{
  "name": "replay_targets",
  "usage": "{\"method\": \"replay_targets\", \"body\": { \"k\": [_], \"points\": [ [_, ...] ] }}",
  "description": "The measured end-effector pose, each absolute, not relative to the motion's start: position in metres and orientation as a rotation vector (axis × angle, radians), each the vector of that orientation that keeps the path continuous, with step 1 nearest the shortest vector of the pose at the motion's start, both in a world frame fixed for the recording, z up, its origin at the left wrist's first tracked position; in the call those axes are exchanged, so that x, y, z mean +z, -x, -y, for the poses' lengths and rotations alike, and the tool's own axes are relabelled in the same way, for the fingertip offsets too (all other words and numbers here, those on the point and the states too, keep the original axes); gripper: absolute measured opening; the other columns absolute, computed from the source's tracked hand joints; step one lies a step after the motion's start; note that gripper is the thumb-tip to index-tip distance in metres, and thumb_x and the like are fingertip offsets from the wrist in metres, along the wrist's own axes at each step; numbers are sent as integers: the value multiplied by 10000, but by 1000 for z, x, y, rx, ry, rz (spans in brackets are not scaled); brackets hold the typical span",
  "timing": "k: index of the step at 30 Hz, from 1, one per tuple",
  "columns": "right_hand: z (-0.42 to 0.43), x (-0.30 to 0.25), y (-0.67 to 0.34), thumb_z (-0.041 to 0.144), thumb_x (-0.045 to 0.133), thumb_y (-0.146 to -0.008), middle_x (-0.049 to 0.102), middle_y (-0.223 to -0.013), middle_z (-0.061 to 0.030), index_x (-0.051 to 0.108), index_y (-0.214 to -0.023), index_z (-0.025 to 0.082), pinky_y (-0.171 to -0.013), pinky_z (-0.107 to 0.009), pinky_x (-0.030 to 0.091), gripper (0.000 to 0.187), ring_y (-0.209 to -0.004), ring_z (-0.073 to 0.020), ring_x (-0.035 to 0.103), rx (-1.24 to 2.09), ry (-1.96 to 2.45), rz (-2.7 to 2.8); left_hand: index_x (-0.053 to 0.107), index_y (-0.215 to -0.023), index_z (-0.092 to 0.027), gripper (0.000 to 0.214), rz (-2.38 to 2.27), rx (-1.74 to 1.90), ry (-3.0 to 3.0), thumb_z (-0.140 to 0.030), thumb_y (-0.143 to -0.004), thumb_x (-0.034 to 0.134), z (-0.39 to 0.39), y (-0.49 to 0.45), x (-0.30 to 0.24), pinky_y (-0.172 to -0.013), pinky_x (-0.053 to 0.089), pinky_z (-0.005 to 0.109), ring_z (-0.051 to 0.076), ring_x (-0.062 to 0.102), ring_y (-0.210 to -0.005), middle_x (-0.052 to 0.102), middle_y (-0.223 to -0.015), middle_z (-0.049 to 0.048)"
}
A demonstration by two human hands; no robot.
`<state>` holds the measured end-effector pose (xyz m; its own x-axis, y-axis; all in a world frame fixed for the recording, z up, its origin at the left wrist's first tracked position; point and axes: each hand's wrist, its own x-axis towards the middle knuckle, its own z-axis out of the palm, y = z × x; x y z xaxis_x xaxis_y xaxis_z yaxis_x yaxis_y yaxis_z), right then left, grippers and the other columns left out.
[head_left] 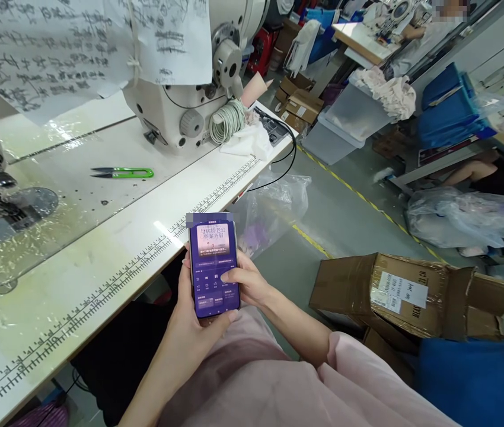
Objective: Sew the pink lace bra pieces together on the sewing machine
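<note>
Purple glowed from the screen of a slim, rectangular, dark-edged smartphone [215, 265], which was held by the bare left hand [187, 317] and flanked by the bare right hand [252, 281]. It was over the lap, just beside the front edge of a glossy white tabletop [116, 237], its top end pointing away from the body and its screen turned toward the wearer.

Around the phone's lower half, the left hand was closed: fingers lay along the left long edge, and the thumb crossed the bottom right corner, pinching the phone between them. The right hand came in from the opposite long edge, its thumb bent over the screen near the pause symbol. Whether that thumb touched the glass I cannot tell; the other right fingers passed out of sight behind the phone, so their pressure cannot be told either.

Under both forearms spread pale pink, softly creased fabric [274, 385]. Beyond the phone ran a black-marked measuring scale [101, 299] along the tabletop's edge. Farther back lay slim thread snips with a bright green handle [130, 172], well apart from either hand, near a cream-white metal sewing machine [163, 110]. A brown cardboard box [343, 284] stood on the floor to the right.
</note>
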<state>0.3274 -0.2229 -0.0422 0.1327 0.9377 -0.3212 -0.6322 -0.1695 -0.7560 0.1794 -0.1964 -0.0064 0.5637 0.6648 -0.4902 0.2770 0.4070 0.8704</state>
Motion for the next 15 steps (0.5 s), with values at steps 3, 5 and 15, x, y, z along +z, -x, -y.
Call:
{"method": "replay_targets", "body": {
  "k": [3, 5, 15],
  "points": [
    [223, -44, -327, 185, 665, -574, 726, -930, -4, 618, -996, 220, -798, -389, 523, 426, -892, -236, 653, 1447, 1004, 391, 34, -1524, -349, 1087, -989, 298, -1162, -373, -701, 744, 196, -179, -6, -749, 595, 368, 267, 649, -1043, 511, -1386, 100],
    [223, -45, -327, 181, 649, -570, 728, -922, -2, 622, -990, 215, -787, -384, 525, 422, -886, -237, 655, 1439, 993, 382, 36, -1520, -366, 1081, -990, 300, -1149, -362, -702, 743, 196, -180, -5, -765, 591, 367, 254, 652, -1036, 519, -1380, 86],
    [224, -45, -328, 191, 595, -579, 723, -980, -20, 634, -1008, 197, -826, -391, 522, 431, -952, -249, 645, 1420, 964, 387, 15, -1519, -364, 1094, -993, 285, -1164, -334, -704, 744, 195, -179, -5, -810, 578, 390, 265, 636, -1067, 510, -1377, 97]
  ]
}}
